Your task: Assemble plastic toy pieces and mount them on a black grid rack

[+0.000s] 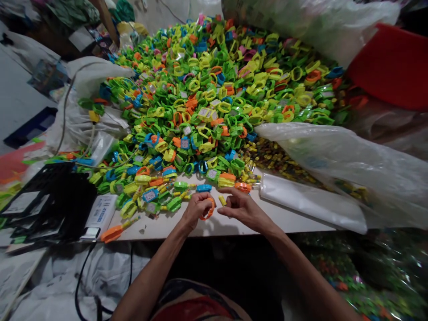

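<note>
Note table [152,230], largely covered by heap [207,96] of coloured bands. Note left hand [196,207] and right hand [246,210], just apart, near table's front edge. Find orange band [211,213] in left hand, gripped by closed fingers. Find yellow piece [222,200] at right hand's fingertips, apparently in a light pinch; exact contact unclear. Judge as likely pairing step, with both apart. Calls for steadying band, bringing yellow piece across.
</note>
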A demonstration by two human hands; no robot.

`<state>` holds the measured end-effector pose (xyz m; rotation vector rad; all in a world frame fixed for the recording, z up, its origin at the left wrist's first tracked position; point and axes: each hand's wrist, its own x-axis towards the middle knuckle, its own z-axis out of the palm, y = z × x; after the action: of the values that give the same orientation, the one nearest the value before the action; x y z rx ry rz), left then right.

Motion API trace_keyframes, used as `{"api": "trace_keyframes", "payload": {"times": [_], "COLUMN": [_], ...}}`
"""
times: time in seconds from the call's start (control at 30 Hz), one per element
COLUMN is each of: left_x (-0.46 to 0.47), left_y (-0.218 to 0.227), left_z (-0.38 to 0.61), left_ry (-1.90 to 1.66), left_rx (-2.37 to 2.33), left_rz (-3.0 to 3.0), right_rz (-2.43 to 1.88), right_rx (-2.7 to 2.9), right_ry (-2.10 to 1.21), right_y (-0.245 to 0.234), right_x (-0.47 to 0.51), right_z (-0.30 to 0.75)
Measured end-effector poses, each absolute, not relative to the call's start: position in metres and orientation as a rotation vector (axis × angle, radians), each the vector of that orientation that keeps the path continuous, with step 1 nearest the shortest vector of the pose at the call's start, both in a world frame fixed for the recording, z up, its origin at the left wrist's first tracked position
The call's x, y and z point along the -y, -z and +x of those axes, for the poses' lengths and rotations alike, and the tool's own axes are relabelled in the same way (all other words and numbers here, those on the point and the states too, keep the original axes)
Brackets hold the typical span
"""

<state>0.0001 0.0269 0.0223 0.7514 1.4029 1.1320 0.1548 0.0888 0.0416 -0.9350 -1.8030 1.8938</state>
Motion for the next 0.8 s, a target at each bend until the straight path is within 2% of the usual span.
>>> {"api": "trace_keyframes", "payload": {"times": [0.17,0.5,0.8], "left_x": [-0.024,-0.024,-0.024], "left_y": [-0.028,-0.034,-0.039], "left_z": [-0.002,-0.005,-0.003], "left_ry": [-0.971,-0.789,-0.757], "left_rx": [-1.369,-1.318,-1.282], "left_rz": [0.789,0.923,0.982], "right_rz": [-0.922,-0.777,-0.804], "right_rx": [1.997,2.076,2.050], "right_ry": [-1.721,-1.663,-1.794], "right_y": [-0.044,-0.046,-0.052], "right_x": [-0.085,-0.092,-0.089], "right_z": [0.164,0.174,0.176]}}
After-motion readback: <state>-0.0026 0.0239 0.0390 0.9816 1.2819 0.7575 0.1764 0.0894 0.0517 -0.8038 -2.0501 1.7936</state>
